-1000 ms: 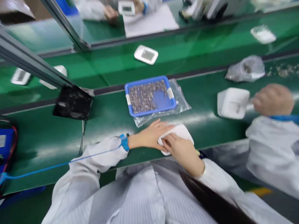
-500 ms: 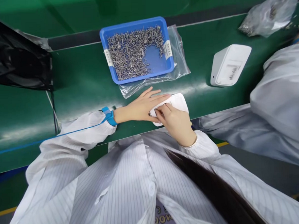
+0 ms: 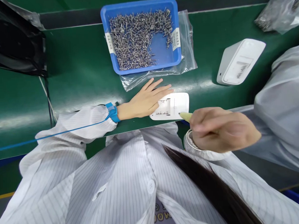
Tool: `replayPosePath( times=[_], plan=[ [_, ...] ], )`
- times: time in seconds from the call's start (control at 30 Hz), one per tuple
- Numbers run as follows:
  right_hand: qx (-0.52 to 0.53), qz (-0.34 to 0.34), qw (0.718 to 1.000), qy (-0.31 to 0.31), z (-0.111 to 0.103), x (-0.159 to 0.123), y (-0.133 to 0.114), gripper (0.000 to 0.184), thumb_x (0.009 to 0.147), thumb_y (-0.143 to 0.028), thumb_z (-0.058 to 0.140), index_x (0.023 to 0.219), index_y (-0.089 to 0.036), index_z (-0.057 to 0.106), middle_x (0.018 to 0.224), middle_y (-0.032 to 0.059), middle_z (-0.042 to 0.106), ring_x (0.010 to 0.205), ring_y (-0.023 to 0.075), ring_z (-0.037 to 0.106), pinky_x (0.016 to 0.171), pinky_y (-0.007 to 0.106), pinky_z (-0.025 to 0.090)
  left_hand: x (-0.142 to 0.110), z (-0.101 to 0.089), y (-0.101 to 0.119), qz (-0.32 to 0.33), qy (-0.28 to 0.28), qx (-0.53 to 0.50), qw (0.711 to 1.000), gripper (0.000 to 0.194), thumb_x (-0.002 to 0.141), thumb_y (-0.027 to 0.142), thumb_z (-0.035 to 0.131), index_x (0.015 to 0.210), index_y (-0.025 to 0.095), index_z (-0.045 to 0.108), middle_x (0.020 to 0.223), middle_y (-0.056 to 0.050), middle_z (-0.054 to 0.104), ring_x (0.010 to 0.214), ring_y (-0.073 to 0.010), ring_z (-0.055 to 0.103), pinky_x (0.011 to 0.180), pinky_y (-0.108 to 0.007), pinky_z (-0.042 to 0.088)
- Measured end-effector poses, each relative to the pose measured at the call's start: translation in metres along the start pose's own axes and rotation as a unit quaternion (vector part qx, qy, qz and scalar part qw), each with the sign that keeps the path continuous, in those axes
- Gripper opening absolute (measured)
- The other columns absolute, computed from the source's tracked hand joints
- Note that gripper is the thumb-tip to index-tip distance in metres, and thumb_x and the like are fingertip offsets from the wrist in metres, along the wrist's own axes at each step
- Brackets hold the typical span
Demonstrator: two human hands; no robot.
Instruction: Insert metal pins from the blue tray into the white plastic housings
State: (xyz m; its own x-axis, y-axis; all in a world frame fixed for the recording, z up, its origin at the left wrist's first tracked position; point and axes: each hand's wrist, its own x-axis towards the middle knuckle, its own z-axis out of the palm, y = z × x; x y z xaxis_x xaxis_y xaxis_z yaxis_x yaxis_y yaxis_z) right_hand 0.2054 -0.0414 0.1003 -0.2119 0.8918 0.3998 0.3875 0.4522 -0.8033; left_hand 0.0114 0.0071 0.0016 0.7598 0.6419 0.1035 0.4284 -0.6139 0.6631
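A small white plastic housing (image 3: 175,104) lies open side up at the near edge of the green conveyor belt (image 3: 84,81). My left hand (image 3: 146,99) rests flat on its left end with the fingers stretched out. My right hand (image 3: 221,129) is raised off the housing, close to the camera, with its fingers curled around a thin yellowish tool (image 3: 186,116) whose tip shows just right of the housing. Behind the housing stands a blue tray (image 3: 104,18) filled with several small metal screws (image 3: 137,37).
The tray sits on a clear plastic bag (image 3: 186,55). A second white housing (image 3: 238,61) lies at the right, beside a co-worker's white sleeve (image 3: 281,104). A bag of parts (image 3: 278,12) is at the top right, a black object (image 3: 14,41) at the left.
My right hand has lifted off the housing toward me and to the right, so the inside of the housing now shows. The view has tilted down and closer. My left hand stays put.
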Motion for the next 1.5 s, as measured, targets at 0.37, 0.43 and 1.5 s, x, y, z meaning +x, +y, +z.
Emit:
replayPosePath(
  times=[0.37,0.43,1.5],
  plan=[
    [0.149,0.056,0.982,0.099,0.057,0.033,0.027,0.062,0.101,-0.06,0.029,0.051,-0.028,0.048,0.038,-0.0068,0.012,0.029,0.0116,0.023,0.033,0.031,0.028,0.004,0.007,-0.004,-0.019,0.001,-0.003,1.0,0.067,0.095,0.03,0.042,0.158,0.016,0.026,0.165,-0.01,0.029,0.157,-0.0319,0.013,0.128,-0.058,0.009],
    [0.124,0.075,0.984,0.104,0.058,0.034,0.029,0.065,0.1,-0.063,0.025,0.051,-0.028,0.048,0.039,-0.0066,0.011,0.029,0.0115,0.021,0.035,0.031,0.028,0.005,0.007,-0.003,-0.023,0.002,-0.001,1.0,0.07,0.09,0.025,0.045,0.158,0.016,0.027,0.164,-0.01,0.031,0.157,-0.0321,0.014,0.128,-0.057,0.01],
    [0.099,0.16,0.982,-0.019,0.021,0.027,0.057,0.074,0.093,-0.077,0.014,0.075,-0.021,0.059,0.057,0.0051,0.046,0.06,0.0222,0.062,0.053,0.036,0.047,0.007,0.01,-0.004,-0.017,0.011,-0.039,0.999,0.066,0.094,0.036,0.048,0.156,0.022,0.031,0.163,-0.005,0.035,0.157,-0.0356,0.012,0.127,-0.063,0.005]
  ],
)
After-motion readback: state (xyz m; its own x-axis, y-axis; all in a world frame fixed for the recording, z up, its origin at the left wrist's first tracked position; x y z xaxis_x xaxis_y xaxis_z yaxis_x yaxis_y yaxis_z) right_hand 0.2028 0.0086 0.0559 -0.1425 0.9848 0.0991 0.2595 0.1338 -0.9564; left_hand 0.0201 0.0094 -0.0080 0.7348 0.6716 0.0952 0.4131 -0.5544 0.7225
